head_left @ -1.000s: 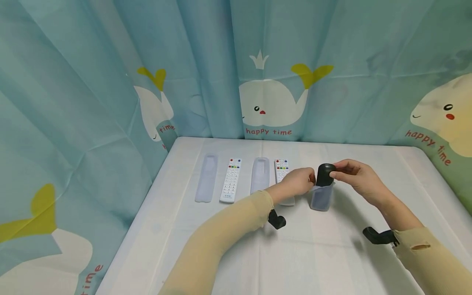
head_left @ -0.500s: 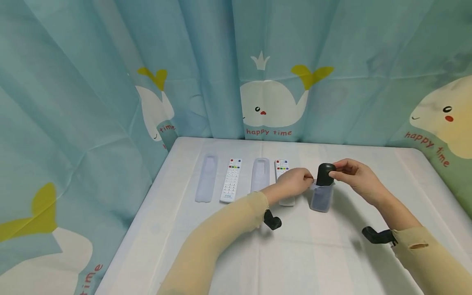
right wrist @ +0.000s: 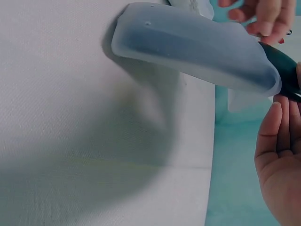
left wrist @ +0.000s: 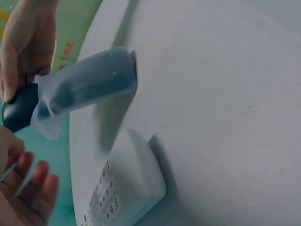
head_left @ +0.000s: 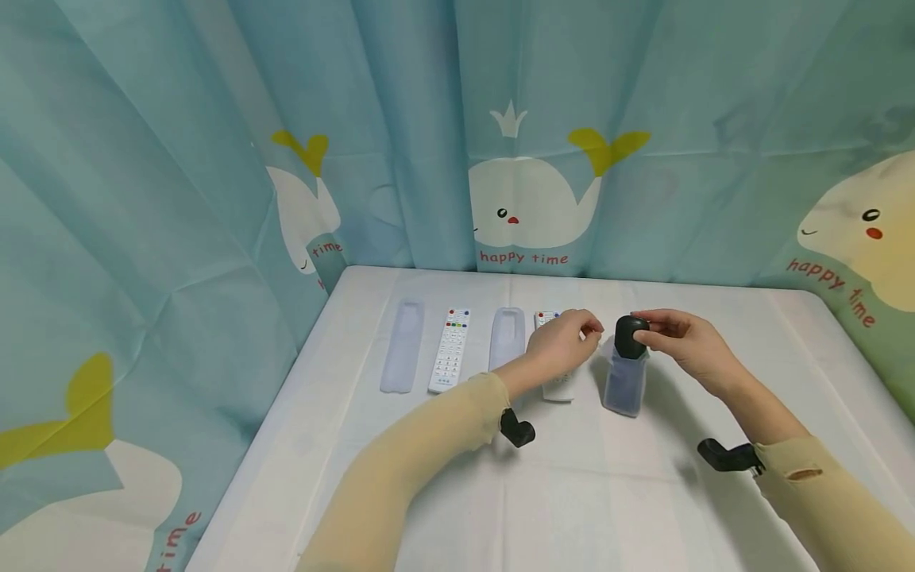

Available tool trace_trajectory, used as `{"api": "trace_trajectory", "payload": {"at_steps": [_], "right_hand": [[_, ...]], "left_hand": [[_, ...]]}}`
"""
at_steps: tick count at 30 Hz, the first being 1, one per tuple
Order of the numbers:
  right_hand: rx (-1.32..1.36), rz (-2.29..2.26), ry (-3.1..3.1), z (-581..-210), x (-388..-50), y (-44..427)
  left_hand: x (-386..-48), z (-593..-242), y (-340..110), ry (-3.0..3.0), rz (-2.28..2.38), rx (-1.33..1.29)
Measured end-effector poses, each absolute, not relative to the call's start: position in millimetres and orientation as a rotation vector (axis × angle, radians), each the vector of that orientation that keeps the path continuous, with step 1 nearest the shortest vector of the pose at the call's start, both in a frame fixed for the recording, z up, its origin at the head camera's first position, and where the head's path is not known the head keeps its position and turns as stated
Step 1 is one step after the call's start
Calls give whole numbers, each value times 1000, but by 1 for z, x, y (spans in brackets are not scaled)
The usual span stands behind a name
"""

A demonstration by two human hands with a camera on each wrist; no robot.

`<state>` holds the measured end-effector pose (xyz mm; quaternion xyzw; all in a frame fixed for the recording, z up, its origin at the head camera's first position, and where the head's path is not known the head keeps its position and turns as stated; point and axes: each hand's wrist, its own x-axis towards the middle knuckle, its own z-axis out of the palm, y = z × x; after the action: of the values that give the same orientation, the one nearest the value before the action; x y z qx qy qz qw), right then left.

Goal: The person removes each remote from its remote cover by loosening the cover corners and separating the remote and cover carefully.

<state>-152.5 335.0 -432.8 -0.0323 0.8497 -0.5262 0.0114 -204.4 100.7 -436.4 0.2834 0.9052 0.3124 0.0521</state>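
My right hand pinches the top end of a black remote between thumb and fingers; its buttons are out of sight. Most of that remote is inside a translucent cover, held upright, with the black end sticking out of the mouth. In the left wrist view, a loose flap hangs at the cover's mouth. My left hand is just left of the mouth, apart from it in the head view, fingers loosely bent with nothing visible in them. Beneath this hand lies a white remote, partly hidden.
Farther left on the white table lie another white remote and two flat translucent covers, one at the far left and one in the middle, partly behind my left arm. A blue whale-print curtain borders the table.
My left hand has drawn back from the cover's mouth, leftward and slightly up. My right hand keeps its pinch on the black remote, and the cover's lower end has tilted slightly.
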Motion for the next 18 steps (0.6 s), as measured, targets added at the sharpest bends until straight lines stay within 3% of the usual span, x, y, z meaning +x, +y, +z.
{"api": "trace_trajectory", "payload": {"at_steps": [12, 18], "right_hand": [[136, -1451, 2726, -425, -155, 325], [190, -1451, 2731, -425, -157, 317]], "left_hand": [[-182, -451, 115, 2860, 815, 1274], [-176, -456, 128, 2923, 770, 1320]]}}
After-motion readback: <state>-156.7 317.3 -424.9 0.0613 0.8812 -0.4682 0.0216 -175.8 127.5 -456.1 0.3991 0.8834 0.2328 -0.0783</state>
